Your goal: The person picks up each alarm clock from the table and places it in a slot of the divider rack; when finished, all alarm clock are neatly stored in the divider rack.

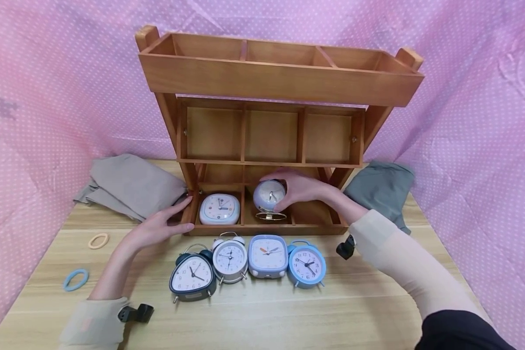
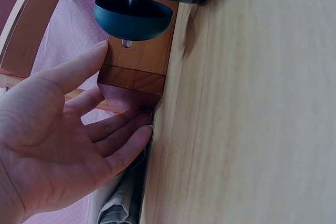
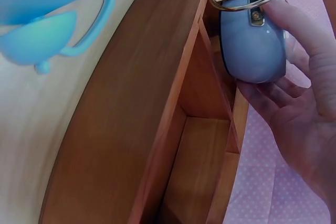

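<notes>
Both hands are working at the bottom tier of the wooden shelf (image 1: pixel 280 80): the right hand (image 1: pixel 302 187) is gripping the round pale-blue clock (image 1: pixel 269 195), fingers curled over its top and side, while the left hand (image 1: pixel 157 226) is lying with straight, spread fingers against the shelf's near-left corner, holding nothing. That shelf is standing at the far middle of the wooden table (image 1: pixel 332 311), three tiers of open compartments. Round clock and its gold wire stand are sitting in the middle compartment of the bottom tier, just right of the white square clock (image 1: pixel 219 209) in the left compartment. Beige folded cloth (image 1: pixel 129 184) is lying left of the shelf, grey cloth (image 1: pixel 382 187) right of it. Near the shelf, four clocks are standing in a row: dark triangular clock (image 1: pixel 193 278), white twin-bell clock (image 1: pixel 229 260), lilac square clock (image 1: pixel 268 256), blue twin-bell clock (image 1: pixel 306 265). At the table's left are lying a blue hair tie (image 1: pixel 76 280) and a beige hair tie (image 1: pixel 98 240).
</notes>
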### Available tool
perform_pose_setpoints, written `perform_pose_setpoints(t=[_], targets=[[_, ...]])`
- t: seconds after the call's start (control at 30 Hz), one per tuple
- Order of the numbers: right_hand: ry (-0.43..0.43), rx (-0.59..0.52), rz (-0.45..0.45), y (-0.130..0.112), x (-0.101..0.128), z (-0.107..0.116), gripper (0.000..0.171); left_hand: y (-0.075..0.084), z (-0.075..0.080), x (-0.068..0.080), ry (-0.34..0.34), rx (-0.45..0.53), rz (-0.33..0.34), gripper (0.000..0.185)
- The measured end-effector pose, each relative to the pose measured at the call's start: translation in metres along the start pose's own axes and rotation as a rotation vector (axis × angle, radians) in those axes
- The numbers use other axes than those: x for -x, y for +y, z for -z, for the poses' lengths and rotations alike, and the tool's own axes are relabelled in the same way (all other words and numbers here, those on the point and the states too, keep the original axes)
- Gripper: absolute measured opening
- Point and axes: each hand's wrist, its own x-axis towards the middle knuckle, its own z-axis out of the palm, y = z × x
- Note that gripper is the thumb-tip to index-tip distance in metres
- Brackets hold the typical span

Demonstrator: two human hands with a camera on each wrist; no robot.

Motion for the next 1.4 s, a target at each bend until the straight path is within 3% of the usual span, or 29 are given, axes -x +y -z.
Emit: perform_pose_setpoints(t=[0.7,1.4], targets=[[-0.066,0.151,-0.048,-0.005,-0.013,-0.016,0.087,-0.001,0.000,0.001,-0.005,0.025,0.043,0.086],[-0.088,0.173,-0.052,-0.006,-0.013,-0.022,0.086,0.000,-0.001,0.000,0.012,0.008,-0.003,0.082]])
